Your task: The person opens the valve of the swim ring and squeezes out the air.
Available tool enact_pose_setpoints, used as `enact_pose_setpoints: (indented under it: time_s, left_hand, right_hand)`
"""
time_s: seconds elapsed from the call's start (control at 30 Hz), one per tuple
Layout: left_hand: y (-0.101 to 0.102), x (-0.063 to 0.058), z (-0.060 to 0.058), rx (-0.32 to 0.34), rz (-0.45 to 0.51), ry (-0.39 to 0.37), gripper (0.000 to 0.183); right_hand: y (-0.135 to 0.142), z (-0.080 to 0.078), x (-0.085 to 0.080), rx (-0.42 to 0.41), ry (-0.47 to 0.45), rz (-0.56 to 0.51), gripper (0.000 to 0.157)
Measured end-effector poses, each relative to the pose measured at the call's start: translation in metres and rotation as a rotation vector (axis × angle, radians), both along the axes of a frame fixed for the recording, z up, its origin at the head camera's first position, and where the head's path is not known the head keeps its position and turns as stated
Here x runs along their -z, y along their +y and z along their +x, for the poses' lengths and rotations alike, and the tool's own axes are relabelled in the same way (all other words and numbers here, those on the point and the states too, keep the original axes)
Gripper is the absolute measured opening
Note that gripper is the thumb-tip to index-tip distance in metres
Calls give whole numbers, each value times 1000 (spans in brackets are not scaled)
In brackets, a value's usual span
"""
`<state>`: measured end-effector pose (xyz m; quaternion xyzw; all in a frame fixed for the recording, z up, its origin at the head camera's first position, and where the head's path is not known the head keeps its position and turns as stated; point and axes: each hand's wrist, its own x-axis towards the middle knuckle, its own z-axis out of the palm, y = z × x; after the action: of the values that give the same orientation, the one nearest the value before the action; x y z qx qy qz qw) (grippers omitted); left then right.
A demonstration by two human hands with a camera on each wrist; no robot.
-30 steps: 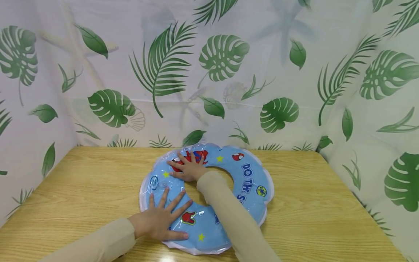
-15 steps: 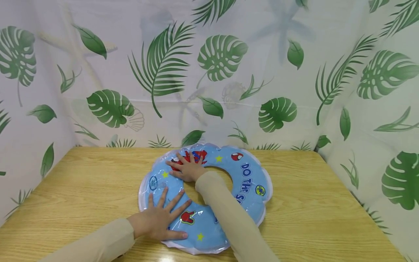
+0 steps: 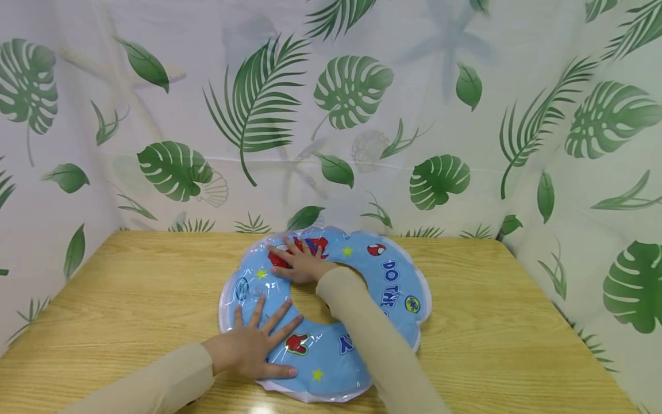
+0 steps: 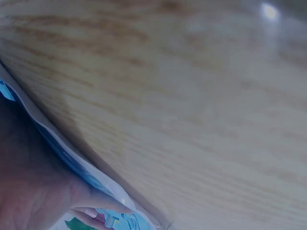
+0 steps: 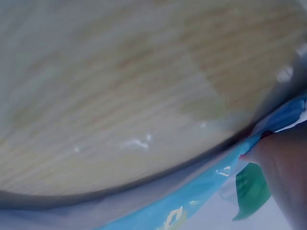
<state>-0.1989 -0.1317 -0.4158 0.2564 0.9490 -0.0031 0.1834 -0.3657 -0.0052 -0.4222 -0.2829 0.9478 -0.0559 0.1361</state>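
A light-blue inflatable swim ring (image 3: 331, 359) with red figures, yellow stars and lettering lies on the wooden table, its scalloped edge whitish. My left hand (image 3: 250, 348) rests on its near left part, fingers spread and straight. On the far left part, over the red figure, my right hand (image 3: 300, 264) lies with fingers spread; its sleeve crosses the hole and covers part of the lettering. In the left wrist view the palm (image 4: 33, 182) is over the ring's pale edge. The right wrist view shows the hand (image 5: 283, 167) against the ring's blue side.
The wooden table (image 3: 507, 322) extends to both sides of the ring. A white cloth (image 3: 279, 115) printed with green leaves hangs behind the table and along both sides. The ring's far edge lies close to the back cloth.
My right hand has shifted slightly on the ring, its wrist and forearm moving a little to the right and uncovering more lettering at the near side. The left hand stays in place.
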Motion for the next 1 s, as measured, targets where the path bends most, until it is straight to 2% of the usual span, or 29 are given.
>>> enact_pose_setpoints:
  time_s: [0.13, 0.3, 0.5, 0.63, 0.73, 1.0]
  left_hand:
    - [0, 1, 0, 7, -5, 6, 89]
    - [0, 1, -1, 0, -1, -2, 89]
    - [0, 1, -1, -9, 2, -6, 90]
    - [0, 1, 0, -11, 13, -1, 89]
    - [0, 1, 0, -10, 10, 4, 90]
    - [1, 4, -1, -9, 6, 14, 92]
  right_hand:
    - [8, 1, -12, 0, 29, 7, 61]
    - [27, -3, -27, 32, 87, 75, 62]
    - [65, -10, -38, 138, 43, 103, 61]
    - [88, -11, -36, 198, 20, 120, 62]
    - [100, -11, -30, 219, 36, 120, 63]
    - [112, -11, -15, 251, 47, 70, 60]
